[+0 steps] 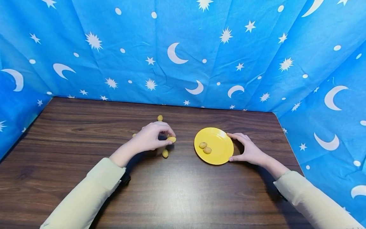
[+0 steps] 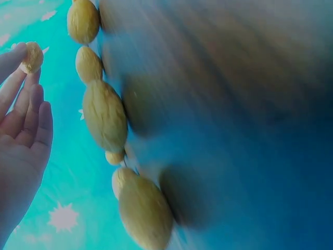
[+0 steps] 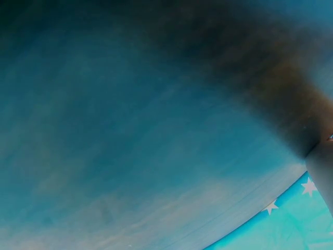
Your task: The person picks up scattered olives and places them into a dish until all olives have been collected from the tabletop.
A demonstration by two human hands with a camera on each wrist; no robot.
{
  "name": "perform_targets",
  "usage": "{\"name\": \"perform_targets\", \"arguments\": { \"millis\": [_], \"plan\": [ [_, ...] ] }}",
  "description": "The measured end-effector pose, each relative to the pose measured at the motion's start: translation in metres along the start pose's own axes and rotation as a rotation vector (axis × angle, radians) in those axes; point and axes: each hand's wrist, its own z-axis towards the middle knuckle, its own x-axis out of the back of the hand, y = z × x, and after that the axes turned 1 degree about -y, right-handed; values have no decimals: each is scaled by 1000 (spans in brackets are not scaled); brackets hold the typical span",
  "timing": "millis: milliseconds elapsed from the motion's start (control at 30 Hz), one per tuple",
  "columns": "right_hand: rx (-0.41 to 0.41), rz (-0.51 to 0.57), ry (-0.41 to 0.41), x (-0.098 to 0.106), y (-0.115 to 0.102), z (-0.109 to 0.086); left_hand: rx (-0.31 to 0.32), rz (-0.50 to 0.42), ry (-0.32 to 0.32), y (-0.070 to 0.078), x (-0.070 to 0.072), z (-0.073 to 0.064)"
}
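Between thumb and fingertips, my left hand pinches a small oval yellow piece, wrinkled like a nut or dried fruit. In the left wrist view the same piece shows at the fingertips, above the table. To its right lies a round yellow plate bearing two similar pieces. My right hand holds the plate's right edge, thumb at the near side and fingers at the far side. Loose pieces lie around the left hand: one behind it, one in front, one partly hidden.
The dark wood-grain table runs back to a blue curtain with white moons and stars, which also hangs along both sides. Several more oval pieces line up in the left wrist view. The right wrist view shows mostly blurred tabletop.
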Motion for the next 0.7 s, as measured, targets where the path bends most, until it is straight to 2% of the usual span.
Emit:
{"name": "perform_targets", "arguments": {
  "millis": [200,433,700],
  "plan": [
    [8,-12,2,0,-1,0,-32,14,-7,5,-9,17],
    [-1,-18,0,0,-2,0,-49,12,-45,13,-18,36],
    [-3,-19,-5,2,-4,-1,-35,13,-63,24,-30,59]
  ]
}}
